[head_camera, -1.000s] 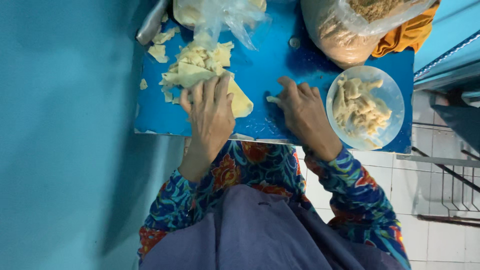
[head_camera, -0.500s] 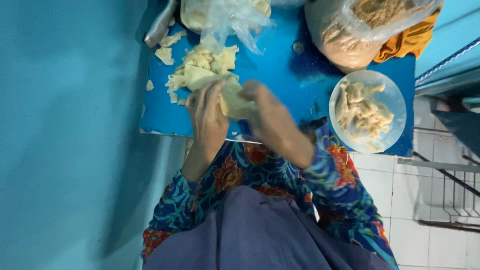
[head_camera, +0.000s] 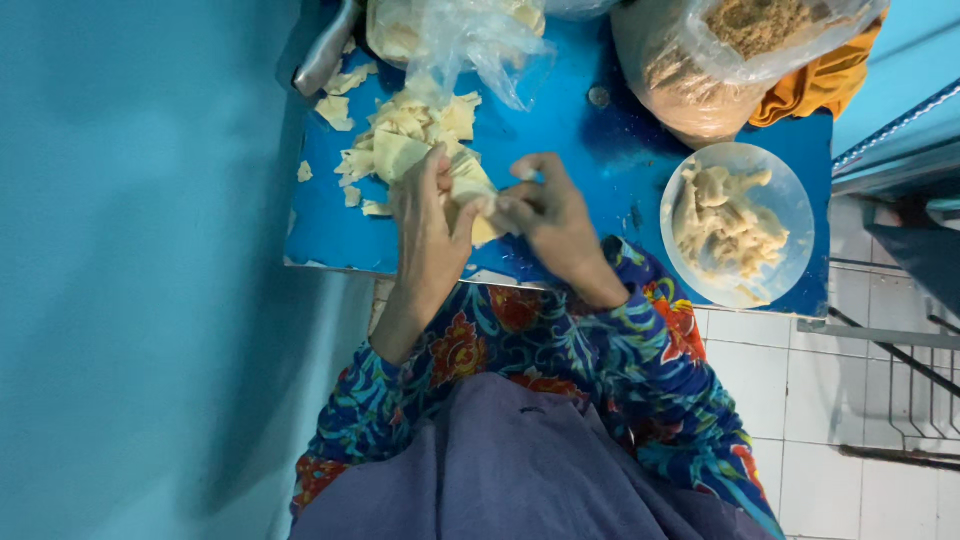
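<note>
Item: pale dough sheet (head_camera: 470, 190), long axis left-far to right-near.
Left hand (head_camera: 430, 225): grip pinching its left part.
Right hand (head_camera: 550, 215): grip pinching its right edge.
Surface (head_camera: 580, 140): blue, directly beneath.

A small blue table (head_camera: 590, 150) with a glossy top carries a heap of pale yellow dough sheets (head_camera: 410, 135), scattered torn scraps (head_camera: 333, 110), a crumpled clear plastic bag (head_camera: 470, 40), a large clear sack of brown crumbs (head_camera: 720, 60), and a round clear bowl (head_camera: 790, 200) holding folded dough pieces.
</note>
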